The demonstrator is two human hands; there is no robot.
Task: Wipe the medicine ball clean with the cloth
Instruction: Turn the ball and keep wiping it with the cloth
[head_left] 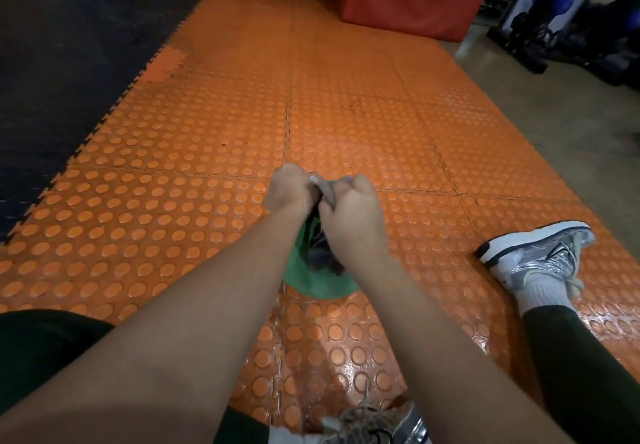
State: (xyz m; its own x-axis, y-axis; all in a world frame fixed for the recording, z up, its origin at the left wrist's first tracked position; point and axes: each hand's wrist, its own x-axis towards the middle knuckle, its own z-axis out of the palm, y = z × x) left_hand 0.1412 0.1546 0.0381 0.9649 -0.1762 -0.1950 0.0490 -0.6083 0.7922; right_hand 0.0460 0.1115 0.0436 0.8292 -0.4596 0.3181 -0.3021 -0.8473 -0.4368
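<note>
Head view, looking down: the left hand (289,189) and right hand (349,215) meet above the orange studded floor (207,125), each grip closed on a grey cloth (323,190) bunched between them. Below, mostly hidden behind the wrists, sits a green ball (304,281). One sneaker (536,253) rests at right.

Orange stud-patterned mat (346,125), green medicine ball (311,284), seemingly grey cloth (325,190), silver-white shoe (540,253).
</note>
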